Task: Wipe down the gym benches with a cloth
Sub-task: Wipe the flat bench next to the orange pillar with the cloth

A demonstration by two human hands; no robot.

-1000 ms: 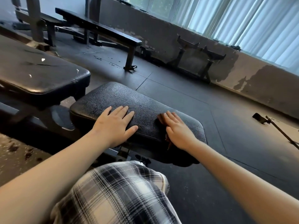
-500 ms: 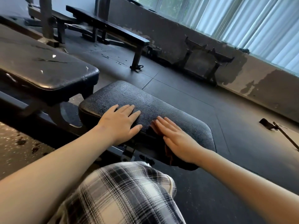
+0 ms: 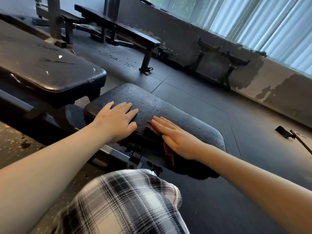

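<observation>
A dark rubber-tiled gym floor (image 3: 194,105) fills most of the view, seen from a camera on a person's head looking forward and down. Along the far side runs a low wall (image 3: 278,88) with patchy, peeling paint, and above it hang pale vertical blinds (image 3: 270,27) over a window. On the left, a long black padded bench (image 3: 42,65) stretches toward the viewer, its surface scuffed and flecked with white marks. Further back, a narrow flat bench (image 3: 118,29) stands on metal legs, and a low dark rack (image 3: 219,65) sits against the wall. In the centre, just beside the end of the long bench, lies a smaller black seat pad (image 3: 152,102) with a pebbled, leathery texture and rounded corners. At the bottom, a black-and-white plaid garment (image 3: 126,203) covers the person's leg. Both bare forearms reach forward to the seat pad. The left hand (image 3: 116,120) lies flat on the pad's left part, fingers straight and spread, grasping nothing. The right hand (image 3: 175,137) also lies flat, fingers straight and together, pressing a dark reddish-brown cloth (image 3: 152,130) against the pad near its front edge; the cloth shows at the fingertips and beside the palm. On the floor at far right lies a small dark strap (image 3: 283,132) attached to a thin bar.
</observation>
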